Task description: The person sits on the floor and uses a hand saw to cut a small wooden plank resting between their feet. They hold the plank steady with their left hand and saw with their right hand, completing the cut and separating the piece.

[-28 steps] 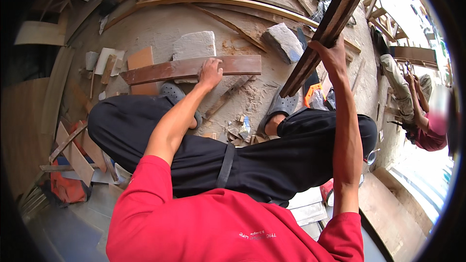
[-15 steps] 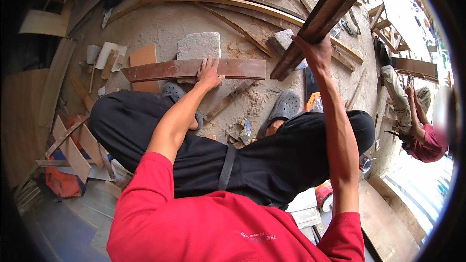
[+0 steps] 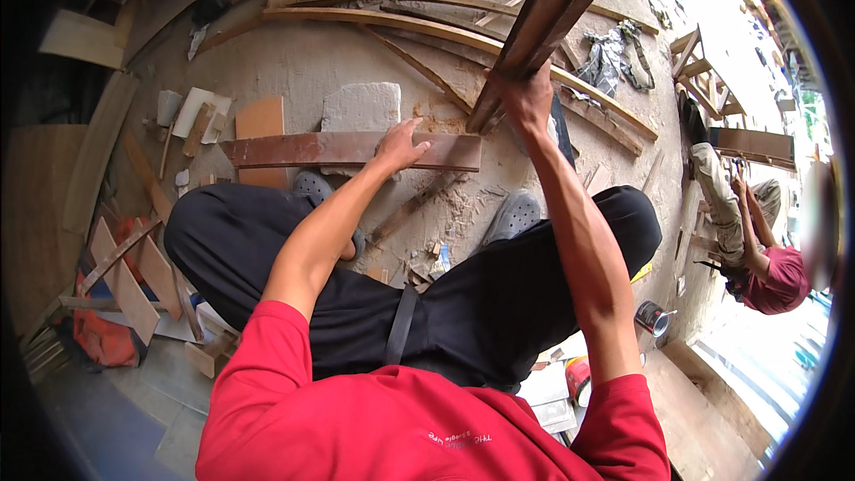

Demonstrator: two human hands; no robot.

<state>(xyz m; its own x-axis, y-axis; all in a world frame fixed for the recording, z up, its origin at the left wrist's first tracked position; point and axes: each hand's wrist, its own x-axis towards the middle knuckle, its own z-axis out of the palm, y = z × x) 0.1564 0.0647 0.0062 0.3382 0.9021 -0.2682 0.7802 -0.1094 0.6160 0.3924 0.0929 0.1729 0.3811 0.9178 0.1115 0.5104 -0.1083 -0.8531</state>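
Reddish-brown wood: a long plank point(image 3: 303, 150) lies crosswise on the floor in front of a seated person, seen from above. It passes over a pale, rough block point(image 3: 361, 107) and, farther left, an orange board point(image 3: 260, 120), which probably serve as props to lift it off the ground. The left hand point(image 3: 399, 148) is open, fingers spread, over the plank's right half, perhaps to steady it; whether the palm presses down is hard to tell from this angle. The right hand point(image 3: 530, 98) is closed around a dark, grooved length of wood point(image 3: 534, 22), held raised and slanting, its upper end leaning to the right. The grip sits toward the lower end, which hangs near the plank's right tip; I cannot tell if they touch. The knees, in black trousers point(image 3: 499, 307), are spread wide, likely leaving room to work between them. As for writing, the red shirt point(image 3: 356, 428) carries small pale lettering across its chest, and a dark can point(image 3: 653, 317) at the right has a label too small to read.
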